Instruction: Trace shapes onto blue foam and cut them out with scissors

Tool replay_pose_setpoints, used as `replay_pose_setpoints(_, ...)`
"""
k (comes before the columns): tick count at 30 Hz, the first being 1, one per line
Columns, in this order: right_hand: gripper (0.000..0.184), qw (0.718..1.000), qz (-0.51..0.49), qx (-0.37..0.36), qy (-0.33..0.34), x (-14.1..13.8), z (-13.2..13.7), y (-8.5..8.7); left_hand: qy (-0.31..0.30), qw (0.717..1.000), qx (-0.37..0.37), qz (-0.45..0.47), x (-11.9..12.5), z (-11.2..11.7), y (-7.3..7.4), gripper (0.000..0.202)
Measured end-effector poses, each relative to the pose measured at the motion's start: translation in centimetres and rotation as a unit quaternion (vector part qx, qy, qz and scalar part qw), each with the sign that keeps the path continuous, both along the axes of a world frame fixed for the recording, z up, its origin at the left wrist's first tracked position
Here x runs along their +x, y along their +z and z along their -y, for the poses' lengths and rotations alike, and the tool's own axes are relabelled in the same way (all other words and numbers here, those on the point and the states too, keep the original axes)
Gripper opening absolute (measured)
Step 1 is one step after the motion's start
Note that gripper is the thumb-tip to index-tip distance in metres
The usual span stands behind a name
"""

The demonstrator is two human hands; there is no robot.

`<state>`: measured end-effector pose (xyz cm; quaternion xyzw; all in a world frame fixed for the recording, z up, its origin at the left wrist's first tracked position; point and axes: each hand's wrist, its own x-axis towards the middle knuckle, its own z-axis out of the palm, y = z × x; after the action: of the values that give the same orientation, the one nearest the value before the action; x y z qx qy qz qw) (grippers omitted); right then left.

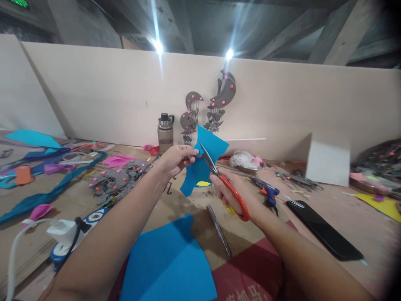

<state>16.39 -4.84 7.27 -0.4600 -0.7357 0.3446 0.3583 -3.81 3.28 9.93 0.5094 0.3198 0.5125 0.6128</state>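
My left hand [181, 159] pinches the edge of a blue sheet of felt or foam [214, 144], held up above the table. In my right hand [224, 190] is a pair of scissors [234, 194] with red handles. Their blades lie against the blue sheet, close to my left fingertips; whether they are parted is hard to see. A larger blue piece [169, 261] with a curved edge lies flat on the table in front of me. Between it and my right forearm rests a pen [218, 230].
A glue gun [266, 190] and black phone [324, 229] lie to the right. Left are a power strip with a white plug [64, 232] and grey felt pieces with pink dots [117, 179]. A bottle [165, 133] stands at the back; moon-shaped hangings [224, 92] hang by the board.
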Motion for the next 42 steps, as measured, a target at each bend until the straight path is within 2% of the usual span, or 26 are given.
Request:
replay_pose_setpoints(14, 0.031, 0.999, -0.013, -0.037, -0.015, -0.3, 0.6, 0.4, -0.003, 1.000, -0.004, -0.006, 0.0, 0.2, 0.2, 0.018)
replay_pose_setpoints(18, 0.031, 0.999, -0.010, -0.038, -0.017, -0.2, 0.5, 0.3, 0.001, 1.000, -0.004, -0.015, -0.1, 0.3, 0.3, 0.024)
replay_pose_setpoints(27, 0.034, 0.999, 0.003, -0.039, -0.019, -0.5, 1.0, 1.0, -0.014, 0.998, -0.014, -0.055, -1.5, 0.3, 0.8, 0.022)
replay_pose_setpoints(36, 0.036, 0.998, 0.035, -0.026, 0.039, 0.4, 0.8, 1.4, -0.029, 0.996, -0.011, -0.089, -2.4, 0.8, 1.6, 0.024)
replay_pose_setpoints(42, 0.034, 0.997, 0.056, -0.007, 0.047, 0.6, 0.9, 2.0, -0.031, 0.995, -0.002, -0.096, -2.8, 0.7, 1.5, 0.025)
